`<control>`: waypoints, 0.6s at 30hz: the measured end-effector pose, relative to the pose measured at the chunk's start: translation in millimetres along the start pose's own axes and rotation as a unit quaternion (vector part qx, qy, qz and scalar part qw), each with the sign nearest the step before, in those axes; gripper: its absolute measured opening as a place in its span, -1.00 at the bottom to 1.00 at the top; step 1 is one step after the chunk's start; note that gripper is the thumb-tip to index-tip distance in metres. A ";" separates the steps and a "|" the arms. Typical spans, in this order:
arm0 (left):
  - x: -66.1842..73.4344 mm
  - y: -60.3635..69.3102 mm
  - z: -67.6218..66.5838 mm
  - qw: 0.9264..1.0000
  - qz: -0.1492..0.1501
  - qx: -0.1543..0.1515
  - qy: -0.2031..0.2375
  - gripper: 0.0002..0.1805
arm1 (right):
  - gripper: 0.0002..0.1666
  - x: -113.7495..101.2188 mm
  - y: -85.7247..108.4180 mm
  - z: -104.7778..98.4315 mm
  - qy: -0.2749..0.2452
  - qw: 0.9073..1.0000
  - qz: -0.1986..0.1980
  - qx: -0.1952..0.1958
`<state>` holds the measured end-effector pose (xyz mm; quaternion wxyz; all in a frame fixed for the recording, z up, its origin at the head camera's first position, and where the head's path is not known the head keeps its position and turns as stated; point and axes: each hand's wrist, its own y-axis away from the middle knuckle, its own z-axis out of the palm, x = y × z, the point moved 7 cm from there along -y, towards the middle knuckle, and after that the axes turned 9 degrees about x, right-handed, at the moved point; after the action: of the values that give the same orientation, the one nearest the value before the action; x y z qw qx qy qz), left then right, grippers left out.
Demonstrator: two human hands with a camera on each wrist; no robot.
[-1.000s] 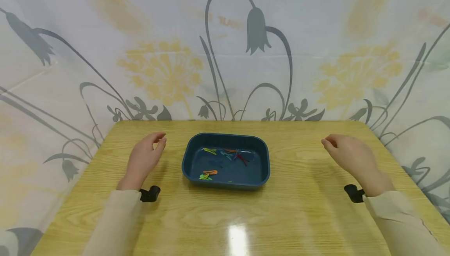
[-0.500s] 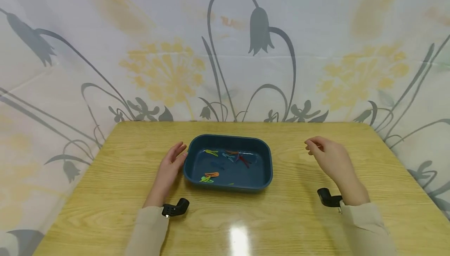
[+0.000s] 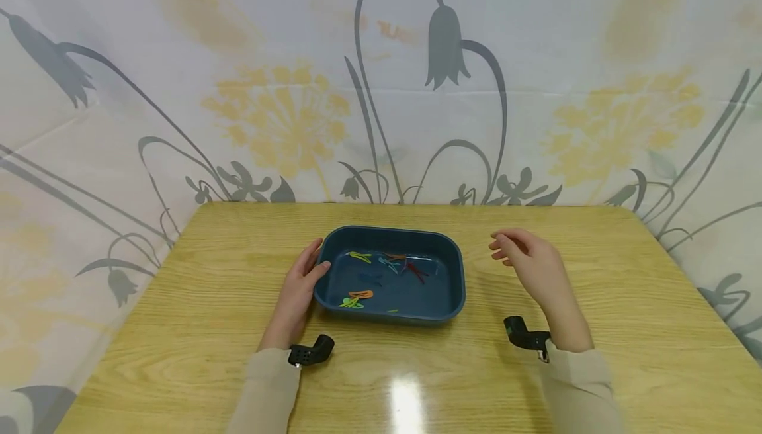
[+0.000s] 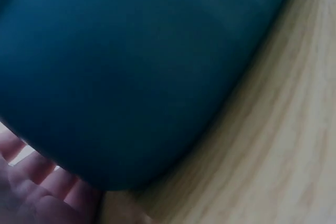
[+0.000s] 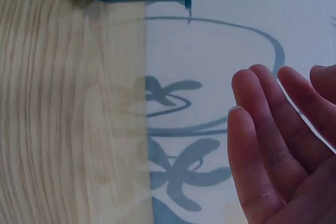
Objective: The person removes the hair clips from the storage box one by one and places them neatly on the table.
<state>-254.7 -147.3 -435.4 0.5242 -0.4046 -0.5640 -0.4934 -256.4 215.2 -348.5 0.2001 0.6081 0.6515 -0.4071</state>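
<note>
In the head view a dark blue rectangular plastic tray (image 3: 389, 305) with rounded corners stands on the table. My left hand (image 3: 296, 295) holds its left end, the thumb over the rim and the fingers along the outer wall. The left wrist view shows those fingers (image 4: 60, 182) against the tray's side. Inside lie several small V-shaped clips: a yellow-green clip (image 3: 360, 257), a red clip (image 3: 417, 271), a light blue clip (image 3: 389, 264) and an orange clip (image 3: 361, 294) among them. Off the tray's right end my right hand (image 3: 536, 268) hovers with relaxed fingers, touching nothing.
The wood-grain table (image 3: 178, 328) reaches back to a hanging cloth (image 3: 274, 37) with grey and yellow flower prints. A black camera mount (image 3: 312, 351) is strapped to the left wrist, and another black mount (image 3: 526, 336) to the right.
My left hand has moved right from beside the tray and taken hold of its left end. My right hand has come leftward, closer to the tray's right end.
</note>
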 end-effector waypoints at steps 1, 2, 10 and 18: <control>-0.8 0.1 -0.2 1.000 0.001 0.000 0.004 -0.45 | -0.53 -0.4 -0.6 2.1 -0.008 1.000 0.000 0.001; -1.3 0.1 -0.2 1.000 0.005 0.000 0.010 -0.46 | -0.54 -0.9 -1.1 4.1 -0.014 1.000 -0.001 0.001; -3.0 -2.2 2.4 1.000 0.020 0.011 0.002 -0.52 | -0.60 -3.7 1.0 10.9 -0.036 0.999 -0.014 0.007; -4.6 -2.2 -2.0 0.999 0.013 0.031 -0.038 -0.52 | -0.60 -12.2 -0.5 27.1 -0.044 0.999 -0.014 -0.004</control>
<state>-255.9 -149.4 -440.4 0.5211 -0.4136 -0.5935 -0.4529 -261.0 186.6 -355.1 0.2252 0.5799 0.6518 -0.4337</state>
